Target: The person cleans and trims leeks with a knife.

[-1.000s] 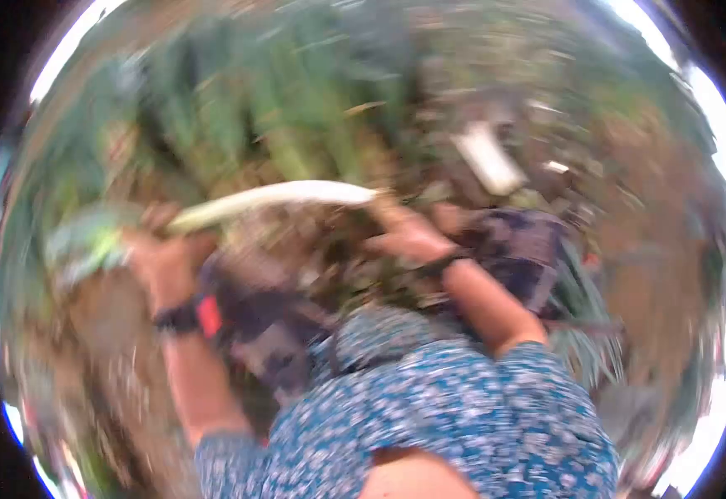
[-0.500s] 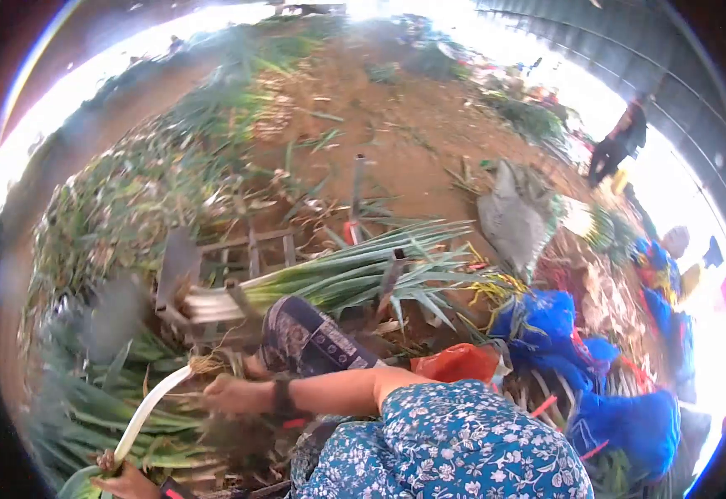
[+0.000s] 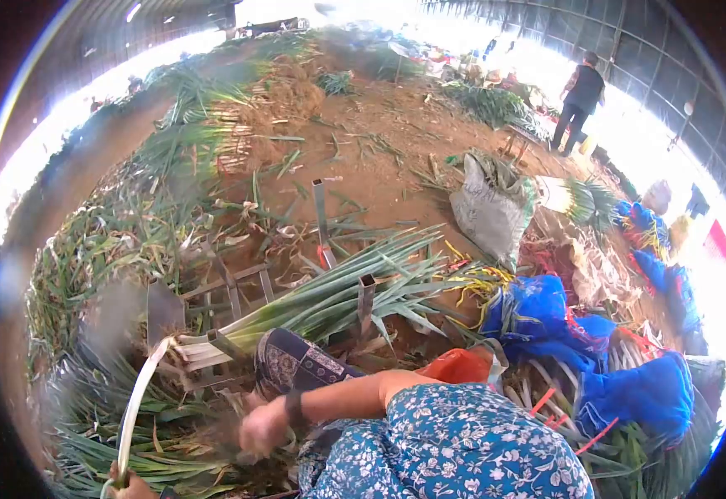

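At the lower left, my left hand is closed around the lower part of a leek. Its long white shank curves upward to a pale tip. My right hand, with a dark band at the wrist, is a little to the right, above loose leaves, and its fingers are smeared by motion. A bundle of leeks lies in a metal frame in front of me, white ends to the left. Below and around my hands spreads a pile of untrimmed leeks.
Stripped leaves are heaped on the left. Blue net bags, an orange bag and yellow ties lie to my right. A grey sack rests on the soil farther off. Another person stands at the back right.
My right hand has moved down and right, away from the leek. The roots seen hanging at the leek's tip are no longer visible. The leek stands more upright, and the view has shifted.
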`<state>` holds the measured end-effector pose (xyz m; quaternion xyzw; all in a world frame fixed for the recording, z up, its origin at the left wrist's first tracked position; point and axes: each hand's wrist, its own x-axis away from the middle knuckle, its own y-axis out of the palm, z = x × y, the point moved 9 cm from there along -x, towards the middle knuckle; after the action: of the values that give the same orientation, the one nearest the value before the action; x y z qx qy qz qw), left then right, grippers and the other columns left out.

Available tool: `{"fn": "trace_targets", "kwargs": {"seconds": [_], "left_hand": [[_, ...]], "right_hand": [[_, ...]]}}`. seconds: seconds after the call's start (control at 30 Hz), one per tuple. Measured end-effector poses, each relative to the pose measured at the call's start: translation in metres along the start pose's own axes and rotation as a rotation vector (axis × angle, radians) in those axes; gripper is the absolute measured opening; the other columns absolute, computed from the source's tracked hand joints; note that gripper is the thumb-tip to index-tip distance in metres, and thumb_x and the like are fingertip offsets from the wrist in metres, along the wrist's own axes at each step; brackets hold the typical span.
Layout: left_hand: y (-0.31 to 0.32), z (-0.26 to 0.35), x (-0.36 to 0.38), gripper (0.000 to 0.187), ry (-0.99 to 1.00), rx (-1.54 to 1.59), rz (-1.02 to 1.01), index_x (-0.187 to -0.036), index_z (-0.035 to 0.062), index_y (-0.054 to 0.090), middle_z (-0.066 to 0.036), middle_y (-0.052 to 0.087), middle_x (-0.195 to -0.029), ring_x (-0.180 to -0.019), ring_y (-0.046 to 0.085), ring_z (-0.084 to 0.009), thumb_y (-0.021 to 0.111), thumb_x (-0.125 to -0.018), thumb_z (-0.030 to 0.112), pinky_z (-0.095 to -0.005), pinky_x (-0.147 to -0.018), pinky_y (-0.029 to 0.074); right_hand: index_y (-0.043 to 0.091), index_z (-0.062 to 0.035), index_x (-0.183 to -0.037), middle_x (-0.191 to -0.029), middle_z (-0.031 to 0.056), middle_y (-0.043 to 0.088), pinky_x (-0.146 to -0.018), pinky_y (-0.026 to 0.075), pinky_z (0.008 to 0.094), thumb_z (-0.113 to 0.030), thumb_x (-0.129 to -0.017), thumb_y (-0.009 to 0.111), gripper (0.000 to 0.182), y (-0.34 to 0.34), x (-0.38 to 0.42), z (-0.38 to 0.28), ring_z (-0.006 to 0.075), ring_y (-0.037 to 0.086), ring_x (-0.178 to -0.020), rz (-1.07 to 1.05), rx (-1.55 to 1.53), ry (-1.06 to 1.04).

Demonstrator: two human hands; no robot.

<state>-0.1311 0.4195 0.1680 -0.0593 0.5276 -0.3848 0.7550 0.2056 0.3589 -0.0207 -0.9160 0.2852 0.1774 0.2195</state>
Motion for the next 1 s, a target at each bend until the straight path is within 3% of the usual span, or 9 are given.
{"fn": "trace_targets", "kwargs": {"seconds": [0.1,0.17,0.27,0.47,0.67,0.83,0.9,0.93,1.0], "left_hand": [[0.022,-0.031,0.008,0.027,-0.024,-0.465,0.109,-0.097,-0.003,0.059,-0.016,0.064,-0.093,-0.079,0.062,-0.0297,0.066,-0.078,0.014,-0.034,-0.071,0.049],[0.0,0.165,-0.021,0.024,-0.251,-0.204,-0.126,-0.097,-0.0014,0.059,-0.015,0.063,-0.09,-0.079,0.062,-0.0311,0.062,-0.082,0.017,-0.0361,-0.068,0.048],[0.03,0.023,-0.002,0.017,-0.26,-0.31,-0.071,-0.095,0.0006,0.06,-0.017,0.062,-0.089,-0.08,0.06,-0.0322,0.055,-0.086,0.014,-0.0371,-0.069,0.046],[0.038,0.075,-0.011,0.022,-0.152,-0.007,-0.142,-0.104,0.0002,0.06,-0.014,0.061,-0.099,-0.09,0.059,-0.0265,0.054,-0.083,0.006,-0.0363,-0.08,0.044],[0.045,0.092,-0.006,0.024,-0.229,-0.003,-0.193,-0.104,0.0026,0.061,-0.014,0.06,-0.103,-0.093,0.057,-0.0251,0.057,-0.081,0.002,-0.0352,-0.08,0.044],[0.017,0.118,0.018,0.027,0.423,-1.19,-0.254,-0.106,0.0118,0.06,-0.008,0.062,-0.102,-0.076,0.06,-0.0207,0.056,-0.08,0.008,-0.0328,-0.062,0.048],[0.007,0.115,0.015,0.023,0.292,-1.304,-0.343,-0.103,0.0124,0.061,-0.012,0.063,-0.093,-0.073,0.06,-0.0234,0.056,-0.08,0.01,-0.0339,-0.062,0.047],[-0.025,0.131,-0.002,0.017,-0.107,-0.453,-0.063,-0.099,0.009,0.061,-0.013,0.063,-0.09,-0.078,0.061,-0.0286,0.058,-0.083,0.013,-0.0355,-0.069,0.048],[-0.026,0.12,0.0,0.021,-0.203,-0.381,-0.084,-0.093,-0.0018,0.059,-0.011,0.062,-0.087,-0.08,0.059,-0.0222,0.061,-0.083,0.016,-0.0333,-0.075,0.046]], "right_hand": [[0.053,-0.006,-0.075,-0.082,0.0132,0.056,-0.067,0.046,0.0403,-0.023,-0.08,0.054,0.018,-0.078,-0.022,-0.123,0.0301,0.057,-0.077,0.196,0.651,0.523],[0.052,-0.0029,-0.083,-0.082,0.0178,0.056,-0.064,0.045,0.0426,-0.024,-0.084,0.052,0.021,-0.144,-0.002,-0.18,0.0353,0.055,-0.074,0.77,0.669,0.399],[0.051,-0.0026,-0.088,-0.076,0.0091,0.054,-0.059,0.044,0.0299,-0.014,-0.082,0.061,0.016,-0.205,0.046,-0.228,0.015,0.054,-0.071,1.21,0.471,0.252],[0.025,-0.0049,-0.134,-0.119,0.0093,0.045,-0.056,0.045,0.0233,-0.013,-0.081,0.064,0.067,-0.21,0.051,-0.159,0.0118,0.053,-0.067,1.085,-0.501,0.3],[0.055,0.0017,-0.108,-0.1,0.0081,0.06,-0.053,0.047,0.0259,-0.02,-0.083,0.06,0.033,-0.168,-0.003,-0.163,0.0099,0.058,-0.068,0.712,-0.551,0.435],[0.056,-0.0052,-0.094,-0.081,0.0117,0.056,-0.061,0.048,0.0348,-0.014,-0.071,0.061,0.026,-0.21,0.077,-0.188,0.0226,0.056,-0.069,0.739,1.44,0.415],[0.049,-0.0042,-0.112,-0.083,0.0093,0.057,-0.052,0.046,0.0256,-0.004,-0.078,0.062,0.036,-0.264,0.117,-0.116,0.0151,0.055,-0.062,1.372,-0.401,0.105],[0.046,-0.0043,-0.119,-0.094,0.0101,0.056,-0.051,0.044,0.0259,-0.007,-0.079,0.063,0.044,-0.252,0.096,-0.125,0.0117,0.054,-0.06,1.333,-0.45,0.364],[0.031,-0.0055,-0.133,-0.108,0.0071,0.052,-0.055,0.046,0.0248,-0.007,-0.077,0.064,0.065,-0.216,0.039,-0.148,0.0135,0.056,-0.065,1.054,-0.461,0.309]]}}
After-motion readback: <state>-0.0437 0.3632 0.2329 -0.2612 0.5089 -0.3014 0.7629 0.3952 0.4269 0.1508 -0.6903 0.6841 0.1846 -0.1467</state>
